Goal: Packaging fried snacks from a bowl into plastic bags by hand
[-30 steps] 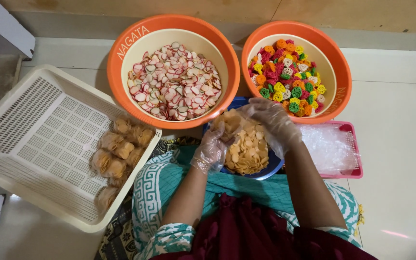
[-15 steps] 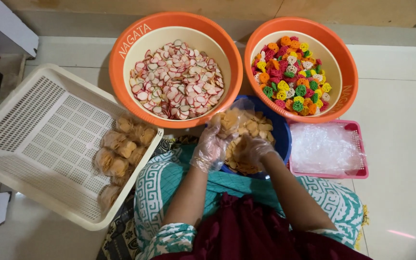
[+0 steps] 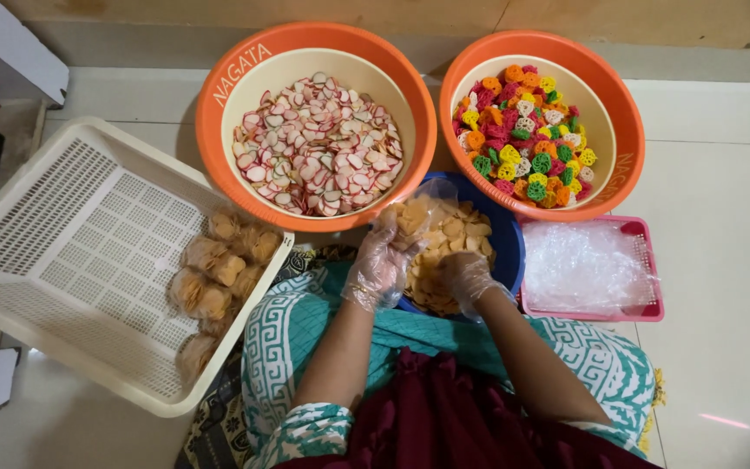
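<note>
Left hand (image 3: 378,267) grips a clear bag (image 3: 418,213); right hand (image 3: 466,276) scoops crackers (image 3: 453,239) above pale floor tiles (image 3: 722,217).

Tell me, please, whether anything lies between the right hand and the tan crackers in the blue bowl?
Nothing visible does: the right hand, in its clear glove, rests directly on the tan crackers in the blue bowl.

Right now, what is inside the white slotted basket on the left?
The white slotted basket holds several small clear bags of pale tan crackers, heaped against its near right corner. How many lie under the top ones cannot be seen.
</note>
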